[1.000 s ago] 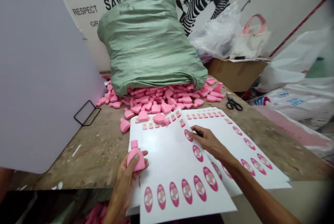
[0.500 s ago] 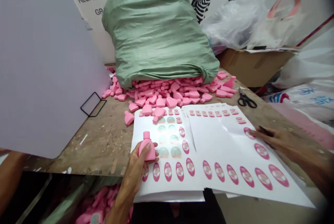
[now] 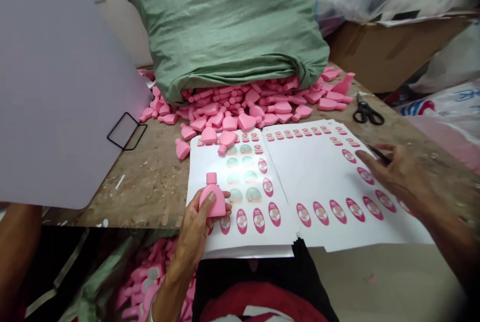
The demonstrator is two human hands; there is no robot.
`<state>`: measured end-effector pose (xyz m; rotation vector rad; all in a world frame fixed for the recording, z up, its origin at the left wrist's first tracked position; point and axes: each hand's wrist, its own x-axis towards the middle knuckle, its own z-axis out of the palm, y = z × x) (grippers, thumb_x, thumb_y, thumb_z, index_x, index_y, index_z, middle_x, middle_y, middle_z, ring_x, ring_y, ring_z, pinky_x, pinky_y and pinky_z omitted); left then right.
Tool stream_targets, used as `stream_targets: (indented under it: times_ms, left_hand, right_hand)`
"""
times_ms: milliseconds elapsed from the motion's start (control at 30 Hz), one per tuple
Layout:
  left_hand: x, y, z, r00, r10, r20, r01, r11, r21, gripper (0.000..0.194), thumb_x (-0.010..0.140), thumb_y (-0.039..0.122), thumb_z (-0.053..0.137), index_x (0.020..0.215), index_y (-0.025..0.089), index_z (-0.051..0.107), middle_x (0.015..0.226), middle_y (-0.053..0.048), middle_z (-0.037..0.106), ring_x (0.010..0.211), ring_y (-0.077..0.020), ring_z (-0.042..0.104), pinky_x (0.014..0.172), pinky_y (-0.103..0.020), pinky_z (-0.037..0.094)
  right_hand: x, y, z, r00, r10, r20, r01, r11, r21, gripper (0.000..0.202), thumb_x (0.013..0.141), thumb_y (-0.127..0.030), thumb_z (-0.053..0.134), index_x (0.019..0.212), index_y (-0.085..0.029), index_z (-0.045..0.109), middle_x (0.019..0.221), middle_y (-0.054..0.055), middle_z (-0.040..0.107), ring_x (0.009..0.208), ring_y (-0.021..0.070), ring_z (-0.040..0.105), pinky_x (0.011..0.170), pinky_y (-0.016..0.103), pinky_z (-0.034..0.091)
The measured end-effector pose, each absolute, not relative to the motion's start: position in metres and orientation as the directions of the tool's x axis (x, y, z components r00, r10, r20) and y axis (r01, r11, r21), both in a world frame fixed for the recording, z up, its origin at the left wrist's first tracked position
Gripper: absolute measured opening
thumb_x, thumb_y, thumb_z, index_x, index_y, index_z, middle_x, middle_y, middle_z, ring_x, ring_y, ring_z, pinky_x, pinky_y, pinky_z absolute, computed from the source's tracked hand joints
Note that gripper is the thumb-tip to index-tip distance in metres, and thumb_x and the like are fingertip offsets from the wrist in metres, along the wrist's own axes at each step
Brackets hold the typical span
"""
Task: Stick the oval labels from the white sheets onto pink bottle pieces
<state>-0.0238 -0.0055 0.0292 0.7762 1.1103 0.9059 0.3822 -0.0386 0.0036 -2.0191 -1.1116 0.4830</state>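
Note:
My left hand is closed round a small pink bottle, upright with its cap on top and its visible face plain. It sits over the left sticker sheet, which has pale green rounded stickers and pink oval stickers. My right hand grips a thin dark tool whose kind I cannot make out. Its fingertips are at the right edge of the other sticker sheet, close beside a pink oval sticker. That sheet's middle is bare white.
Many pink bottles lie heaped below a large green sack. Black scissors rest at the right. A white panel with a black wire stand is at the left. More bottles lie below the table edge.
The view has tipped downward, so my lap shows now. My right hand, still with the dark tool, has shifted slightly along the right sheet's edge. The bottle stays in my left hand.

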Motion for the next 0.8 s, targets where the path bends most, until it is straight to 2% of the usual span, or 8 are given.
stream_targets:
  times_ms: [33, 67, 100, 233, 400, 500, 633, 800]
  left_hand:
    - [-0.023, -0.007, 0.029, 0.19, 0.897, -0.398, -0.218, 0.434, 0.874, 0.035, 0.08, 0.04, 0.063, 0.101, 0.013, 0.061, 0.106, -0.013, 0.068, 0.075, -0.0179, 0.067, 0.066, -0.027, 0.052]
    - [-0.021, -0.009, 0.028, 0.202, 0.895, -0.398, -0.226, 0.438, 0.87, 0.035, 0.081, 0.04, 0.061, 0.102, 0.013, 0.061, 0.106, -0.014, 0.068, 0.075, -0.018, 0.067, 0.064, -0.026, 0.052]
    - [-0.018, -0.012, 0.026, 0.218, 0.891, -0.399, -0.232, 0.444, 0.865, 0.035, 0.082, 0.041, 0.06, 0.102, 0.012, 0.06, 0.107, -0.014, 0.067, 0.075, -0.0178, 0.067, 0.062, -0.025, 0.051]
    - [-0.003, -0.02, 0.021, 0.252, 0.884, -0.394, -0.235, 0.451, 0.861, 0.036, 0.084, 0.042, 0.057, 0.104, 0.012, 0.06, 0.107, -0.014, 0.067, 0.072, -0.016, 0.066, 0.059, -0.023, 0.048]
    - [0.008, -0.024, 0.015, 0.294, 0.889, -0.35, -0.174, 0.41, 0.895, 0.038, 0.083, 0.043, 0.058, 0.107, 0.014, 0.061, 0.094, -0.011, 0.07, 0.073, -0.0181, 0.067, 0.061, -0.024, 0.048]
    - [0.012, -0.024, 0.014, 0.321, 0.878, -0.355, -0.136, 0.413, 0.901, 0.041, 0.084, 0.046, 0.056, 0.109, 0.013, 0.059, 0.08, -0.01, 0.071, 0.069, -0.0199, 0.067, 0.057, -0.023, 0.046]
    - [0.015, -0.022, 0.014, 0.309, 0.89, -0.335, -0.097, 0.38, 0.92, 0.039, 0.084, 0.046, 0.056, 0.106, 0.013, 0.058, 0.077, -0.01, 0.071, 0.071, -0.021, 0.069, 0.061, -0.024, 0.049]
    - [0.018, -0.018, 0.011, 0.332, 0.864, -0.379, -0.118, 0.437, 0.892, 0.045, 0.081, 0.047, 0.06, 0.112, 0.015, 0.054, 0.08, -0.01, 0.07, 0.074, -0.0236, 0.07, 0.057, -0.024, 0.051]
  right_hand:
    - [0.363, -0.041, 0.008, 0.619, 0.784, 0.049, 0.555, -0.392, -0.734, 0.052, 0.075, -0.068, 0.051, 0.104, -0.025, 0.053, 0.075, 0.01, 0.061, 0.063, 0.0215, 0.055, 0.054, 0.036, 0.034]
    - [0.341, -0.042, 0.011, 0.58, 0.813, 0.059, 0.586, -0.366, -0.723, 0.048, 0.082, -0.065, 0.043, 0.106, -0.025, 0.052, 0.084, 0.012, 0.062, 0.071, 0.0223, 0.056, 0.057, 0.036, 0.037]
    - [0.317, -0.044, 0.014, 0.477, 0.877, 0.061, 0.595, -0.271, -0.756, 0.043, 0.087, -0.061, 0.037, 0.104, -0.024, 0.052, 0.093, 0.013, 0.062, 0.078, 0.0226, 0.057, 0.061, 0.036, 0.041]
    - [0.232, -0.045, 0.008, 0.136, 0.988, 0.074, 0.64, -0.03, -0.768, 0.026, 0.094, -0.041, 0.036, 0.1, -0.024, 0.055, 0.094, 0.005, 0.065, 0.084, 0.0195, 0.06, 0.071, 0.033, 0.043]
    - [0.197, -0.034, -0.006, -0.043, 0.953, 0.301, 0.882, 0.177, -0.436, 0.021, 0.092, -0.025, 0.043, 0.099, -0.023, 0.062, 0.09, 0.005, 0.066, 0.086, 0.0195, 0.058, 0.081, 0.038, 0.032]
    - [0.196, -0.028, -0.009, -0.097, 0.94, 0.326, 0.919, 0.21, -0.332, 0.02, 0.091, -0.024, 0.045, 0.096, -0.02, 0.063, 0.083, 0.006, 0.065, 0.08, 0.0186, 0.057, 0.076, 0.035, 0.031]
    - [0.195, -0.025, -0.012, -0.067, 0.927, 0.368, 0.926, 0.195, -0.322, 0.019, 0.091, -0.026, 0.046, 0.096, -0.017, 0.062, 0.085, 0.007, 0.066, 0.079, 0.0191, 0.056, 0.073, 0.033, 0.032]
    - [0.195, -0.026, -0.016, -0.085, 0.929, 0.361, 0.924, 0.209, -0.32, 0.016, 0.089, -0.023, 0.047, 0.091, -0.019, 0.063, 0.08, 0.005, 0.064, 0.077, 0.0186, 0.056, 0.071, 0.033, 0.032]
